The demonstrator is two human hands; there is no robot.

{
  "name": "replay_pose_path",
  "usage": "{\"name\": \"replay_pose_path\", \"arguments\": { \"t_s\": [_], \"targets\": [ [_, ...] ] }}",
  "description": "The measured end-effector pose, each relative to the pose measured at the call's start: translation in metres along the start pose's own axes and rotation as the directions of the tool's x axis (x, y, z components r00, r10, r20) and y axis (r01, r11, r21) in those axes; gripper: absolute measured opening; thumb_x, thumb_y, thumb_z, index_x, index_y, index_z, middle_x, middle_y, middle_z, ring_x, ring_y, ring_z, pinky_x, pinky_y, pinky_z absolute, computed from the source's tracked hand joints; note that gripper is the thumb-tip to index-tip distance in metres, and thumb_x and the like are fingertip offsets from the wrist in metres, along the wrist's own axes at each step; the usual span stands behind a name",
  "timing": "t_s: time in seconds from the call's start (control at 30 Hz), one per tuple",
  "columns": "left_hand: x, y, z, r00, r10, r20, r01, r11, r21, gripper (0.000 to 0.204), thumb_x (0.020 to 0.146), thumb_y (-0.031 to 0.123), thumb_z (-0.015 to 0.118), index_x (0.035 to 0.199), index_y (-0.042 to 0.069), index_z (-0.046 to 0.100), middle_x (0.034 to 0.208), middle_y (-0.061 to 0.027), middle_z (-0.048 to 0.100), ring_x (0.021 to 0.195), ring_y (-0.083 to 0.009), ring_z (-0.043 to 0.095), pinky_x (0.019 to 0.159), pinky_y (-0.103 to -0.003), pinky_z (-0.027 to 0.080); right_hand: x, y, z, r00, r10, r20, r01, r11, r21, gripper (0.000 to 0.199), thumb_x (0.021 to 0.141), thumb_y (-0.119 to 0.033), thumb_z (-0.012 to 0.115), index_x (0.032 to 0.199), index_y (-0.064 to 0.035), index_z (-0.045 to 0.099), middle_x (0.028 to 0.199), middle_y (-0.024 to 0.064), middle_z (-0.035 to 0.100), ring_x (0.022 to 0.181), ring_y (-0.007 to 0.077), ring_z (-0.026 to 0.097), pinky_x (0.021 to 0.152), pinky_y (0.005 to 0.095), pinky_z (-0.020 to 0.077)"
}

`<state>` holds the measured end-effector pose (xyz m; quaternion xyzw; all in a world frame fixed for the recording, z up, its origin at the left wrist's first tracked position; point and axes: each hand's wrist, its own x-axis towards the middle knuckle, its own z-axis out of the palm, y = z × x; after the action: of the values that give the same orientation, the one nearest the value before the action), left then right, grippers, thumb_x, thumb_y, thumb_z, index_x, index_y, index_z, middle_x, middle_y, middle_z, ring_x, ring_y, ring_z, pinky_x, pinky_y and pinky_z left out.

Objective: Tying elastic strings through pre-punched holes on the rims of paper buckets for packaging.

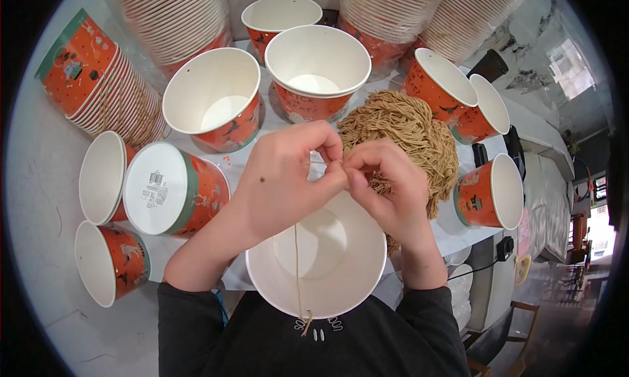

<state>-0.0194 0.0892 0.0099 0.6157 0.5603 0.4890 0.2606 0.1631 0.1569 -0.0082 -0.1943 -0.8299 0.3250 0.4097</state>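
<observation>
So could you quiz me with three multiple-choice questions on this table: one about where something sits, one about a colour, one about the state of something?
1. Where is the bundle of tan strings?
A. inside a cup
B. on the table behind the hands
C. on the floor

2. What colour is the outside of the paper cups?
A. mostly orange
B. blue
C. plain black

3. How does the big cup nearest the person stand?
A. lying on its side
B. upside down
C. upright, mouth open, a string hanging across it

Answers: 1 B, the bundle lies just beyond the left hand and right hand. 2 A, the cup walls show orange. 3 C, its white inside and bottom are seen.
</observation>
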Motion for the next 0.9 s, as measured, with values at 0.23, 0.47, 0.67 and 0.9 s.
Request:
{"name": "replay_pose_path", "arguments": {
  "t_s": [0.23, 0.47, 0.67, 0.9],
  "targets": [
    [-0.002, 0.004, 0.000, 0.992, 0.124, -0.009, -0.124, 0.992, 0.033, 0.014, 0.079, 0.002, 0.071, 0.091, 0.003, 0.063, 0.077, -0.0008, 0.063, 0.055, -0.0066, 0.043, 0.050, -0.025, 0.033, -0.004, 0.009, 0.000, 0.960, 0.277, 0.030, -0.270, 0.896, 0.352, 0.009, 0.095, 0.000, 0.067, 0.103, 0.0007, 0.064, 0.096, 0.0024, 0.064, 0.081, 0.0074, 0.059, 0.073, 0.0220, 0.0490],
    [-0.001, -0.001, 0.000, 1.000, -0.005, 0.011, 0.007, 0.977, -0.213, 0.011, 0.083, 0.002, 0.072, 0.093, 0.004, 0.066, 0.082, 0.0041, 0.067, 0.052, 0.0012, 0.030, 0.048, -0.022, 0.026, -0.002, 0.004, -0.004, 0.910, 0.388, 0.144, -0.388, 0.678, 0.624, 0.011, 0.099, -0.005, 0.069, 0.108, -0.0005, 0.065, 0.098, -0.0005, 0.066, 0.083, 0.0037, 0.061, 0.073, 0.0197, 0.0503],
    [-0.001, 0.005, 0.000, 0.999, -0.049, 0.013, 0.051, 0.981, -0.189, 0.013, 0.084, -0.004, 0.072, 0.093, 0.004, 0.070, 0.087, 0.0073, 0.066, 0.057, 0.0038, 0.032, 0.052, -0.017, 0.025, -0.002, 0.002, 0.001, 0.879, 0.464, 0.107, -0.410, 0.623, 0.666, 0.012, 0.098, -0.005, 0.071, 0.108, 0.0000, 0.064, 0.096, 0.0000, 0.067, 0.082, 0.0033, 0.063, 0.073, 0.0188, 0.0523],
    [-0.001, 0.003, 0.004, 0.997, 0.052, -0.060, -0.053, 0.998, -0.018, 0.009, 0.082, 0.001, 0.073, 0.090, 0.002, 0.068, 0.081, 0.0027, 0.068, 0.052, 0.0004, 0.035, 0.047, -0.022, 0.027, -0.005, -0.002, 0.004, 0.909, 0.417, -0.010, -0.372, 0.820, 0.434, 0.009, 0.095, -0.001, 0.071, 0.103, 0.0020, 0.068, 0.094, 0.0002, 0.069, 0.084, 0.0048, 0.065, 0.074, 0.0202, 0.0526]
  ]
}}
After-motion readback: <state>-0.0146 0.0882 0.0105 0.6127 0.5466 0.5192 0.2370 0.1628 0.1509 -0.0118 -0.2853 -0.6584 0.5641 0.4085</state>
